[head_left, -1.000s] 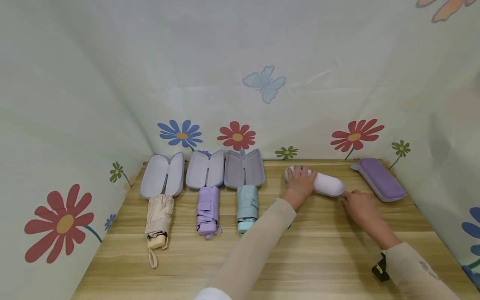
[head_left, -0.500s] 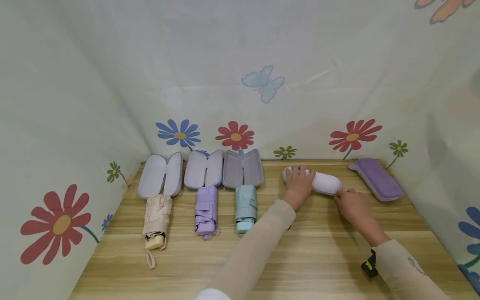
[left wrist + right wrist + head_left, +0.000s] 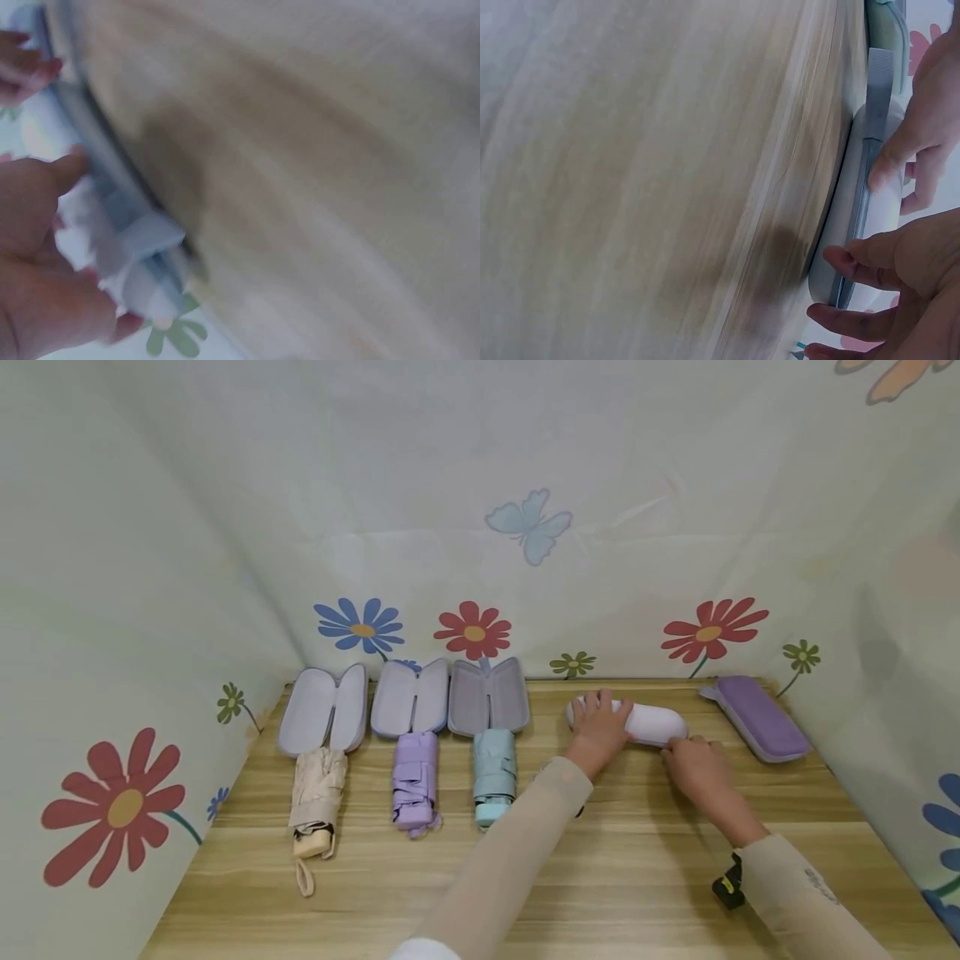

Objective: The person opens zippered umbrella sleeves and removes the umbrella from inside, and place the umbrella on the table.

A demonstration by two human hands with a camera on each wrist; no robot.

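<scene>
White case [image 3: 657,724] — closed under left fingers [image 3: 604,699]; three cases [image 3: 489,693] — open.

Five cases [image 3: 657,725], three umbrellas [image 3: 416,777]

1. Head cam: up above the wooden table [image 3: 615,877], facing forward and down, widest of the three. Both back corners fit in.
2. Left wrist cam: low and super close by the left hand [image 3: 600,733], rolled way sideways, pretty blurry, tabletop filling most of it.
3. Right wrist cam: also low, tight on the right hand [image 3: 701,772], tipped sideways too, tabletop on the frame's left.
4. Overlap: all three catch both hands and the pale case [image 3: 656,724] near the table's back edge.
</scene>
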